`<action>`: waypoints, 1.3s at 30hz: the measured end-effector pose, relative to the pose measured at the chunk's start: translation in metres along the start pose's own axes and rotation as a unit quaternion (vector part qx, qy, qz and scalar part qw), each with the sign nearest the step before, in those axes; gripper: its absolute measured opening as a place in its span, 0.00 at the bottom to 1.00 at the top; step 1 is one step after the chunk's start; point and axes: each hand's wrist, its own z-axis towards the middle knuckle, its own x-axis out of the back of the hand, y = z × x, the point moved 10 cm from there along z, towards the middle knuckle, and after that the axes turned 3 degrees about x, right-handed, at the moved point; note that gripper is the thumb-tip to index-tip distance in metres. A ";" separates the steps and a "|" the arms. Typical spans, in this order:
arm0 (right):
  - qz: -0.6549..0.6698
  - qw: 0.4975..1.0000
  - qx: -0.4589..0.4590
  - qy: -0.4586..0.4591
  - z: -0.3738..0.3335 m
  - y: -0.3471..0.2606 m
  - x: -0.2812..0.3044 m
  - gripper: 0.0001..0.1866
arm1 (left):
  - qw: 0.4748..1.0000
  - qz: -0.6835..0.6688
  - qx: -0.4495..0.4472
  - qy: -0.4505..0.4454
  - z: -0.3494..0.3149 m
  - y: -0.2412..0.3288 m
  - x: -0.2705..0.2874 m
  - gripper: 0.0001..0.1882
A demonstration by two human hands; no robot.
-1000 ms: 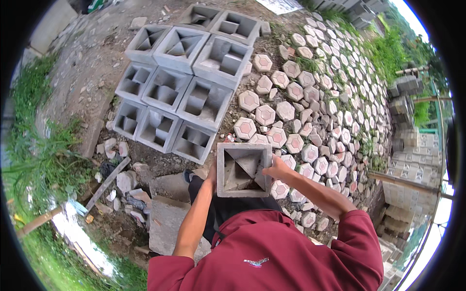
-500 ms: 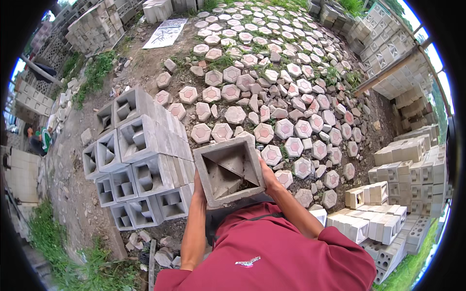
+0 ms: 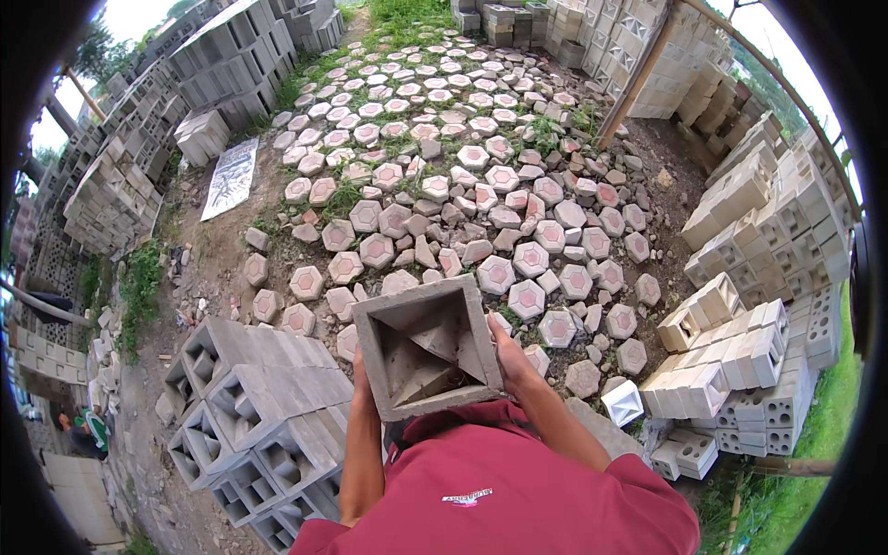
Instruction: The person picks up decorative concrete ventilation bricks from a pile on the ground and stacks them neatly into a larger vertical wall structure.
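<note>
A square grey concrete vent block (image 3: 370,324) with slanted inner faces is held in front of my body, its hollow side facing up. My left hand (image 3: 363,381) grips its left wall; most of those fingers are hidden by the block. On the opposite wall my right hand (image 3: 509,356) is closed, fingertips partly out of sight. Beside my left forearm stands a stack of similar grey vent blocks (image 3: 277,370), their openings turned to the left.
Hexagonal pavers (image 3: 495,275) and rubble cover the ground ahead. Pale blocks (image 3: 721,361) are stacked at right, with a small white block (image 3: 622,403) nearer me. A wooden post (image 3: 634,79) leans at the far right. A printed sheet (image 3: 230,179) lies far left, and a person (image 3: 88,433) is at the left edge.
My view has turned toward the right, so the grey stack now sits lower in the picture and the right-hand stacks show more. The vent block stays in both hands.
</note>
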 end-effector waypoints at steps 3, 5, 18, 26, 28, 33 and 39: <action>0.013 0.999 0.044 0.023 0.037 -0.021 0.006 0.28 | 0.998 0.052 0.009 -0.021 0.041 0.025 -0.037 0.24; 0.035 0.998 0.055 0.022 0.074 -0.029 0.004 0.28 | 0.999 0.047 0.021 -0.016 0.089 0.026 -0.020 0.26; 0.071 0.987 0.123 0.078 0.258 -0.204 -0.035 0.27 | 0.989 0.074 0.112 -0.062 0.347 0.108 -0.104 0.29; 0.094 0.979 0.146 0.110 0.359 -0.276 0.001 0.28 | 0.980 0.134 0.144 -0.037 0.457 0.133 -0.172 0.31; 0.085 0.978 0.136 0.131 0.388 -0.307 0.012 0.28 | 0.977 0.143 0.153 -0.042 0.495 0.136 -0.199 0.33; 0.127 0.967 0.210 0.071 0.475 -0.415 0.027 0.28 | 0.976 0.155 0.137 -0.073 0.619 0.144 -0.264 0.34; 0.150 0.966 0.209 0.016 0.535 -0.549 0.023 0.28 | 0.973 0.168 0.131 -0.090 0.727 0.172 -0.346 0.36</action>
